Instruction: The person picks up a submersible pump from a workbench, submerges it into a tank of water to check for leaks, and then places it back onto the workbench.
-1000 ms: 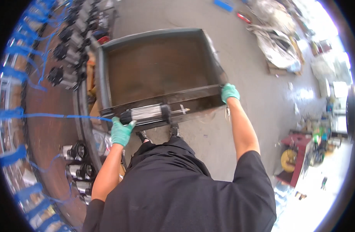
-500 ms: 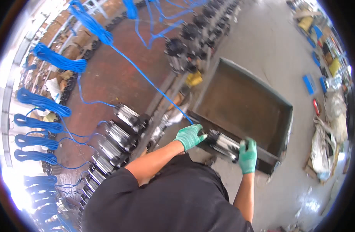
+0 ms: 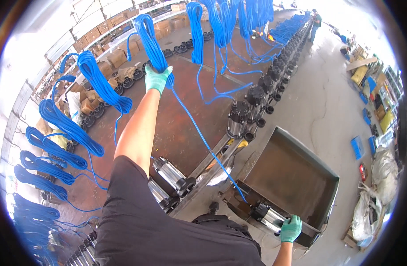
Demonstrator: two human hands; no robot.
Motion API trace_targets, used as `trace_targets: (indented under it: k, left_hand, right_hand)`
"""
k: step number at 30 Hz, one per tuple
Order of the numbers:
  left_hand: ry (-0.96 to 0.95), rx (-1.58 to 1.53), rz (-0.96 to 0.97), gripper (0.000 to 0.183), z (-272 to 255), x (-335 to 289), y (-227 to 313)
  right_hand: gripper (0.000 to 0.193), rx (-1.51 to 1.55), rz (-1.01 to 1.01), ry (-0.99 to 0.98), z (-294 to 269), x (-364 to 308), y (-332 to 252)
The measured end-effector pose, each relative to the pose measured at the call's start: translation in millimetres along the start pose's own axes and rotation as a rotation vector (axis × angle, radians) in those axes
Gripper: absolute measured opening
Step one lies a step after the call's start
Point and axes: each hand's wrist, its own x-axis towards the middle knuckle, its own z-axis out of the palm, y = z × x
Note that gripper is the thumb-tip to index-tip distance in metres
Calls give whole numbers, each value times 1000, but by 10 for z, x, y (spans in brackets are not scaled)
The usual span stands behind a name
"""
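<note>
My left hand (image 3: 158, 80), in a green glove, is raised over the red-brown table with its fingers wrapped round the lower end of a hanging blue cable coil (image 3: 149, 42). From that coil a single strand of cable (image 3: 199, 135) runs down to the black end of a pump (image 3: 271, 218) with a shiny steel cylinder body. This pump lies across the near end of a metal tank (image 3: 287, 177). Also gloved in green, my right hand (image 3: 291, 228) grips the pump's right end, and its fingers partly hide that end.
More blue coils (image 3: 104, 84) hang along the left and far side. Similar steel pumps (image 3: 170, 173) line the near table edge, and upright ones (image 3: 239, 117) stand along its right edge. White sacks (image 3: 363, 213) lie at the right. A person (image 3: 315, 24) stands far off.
My left hand has gone from beside the pump up to the hanging coil and closed on it. My right hand stays at the pump's right end. The view has tilted up.
</note>
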Motion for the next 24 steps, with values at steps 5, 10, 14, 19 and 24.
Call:
trace_targets:
  k: [5, 10, 14, 19, 24]
  left_hand:
    - [-28, -78, 33, 66, 48, -195, 222]
    - [110, -170, 248, 47, -170, -705, 702]
    - [-88, -360, 468, 38, -680, -945, 1184]
    - [-478, -708, -71, 30, -989, -1845, 1637]
    - [-447, -457, -400, 39, -640, -2161, 771]
  right_hand:
    - [11, 13, 47, 2, 18, 2, -34]
    - [10, 12, 27, 6, -39, -66, 15]
    - [12, -29, -46, -8, -53, -22, 30]
    - [13, -34, 18, -65, -86, -55, 27]
    - [18, 34, -43, -34, -176, 55, -145]
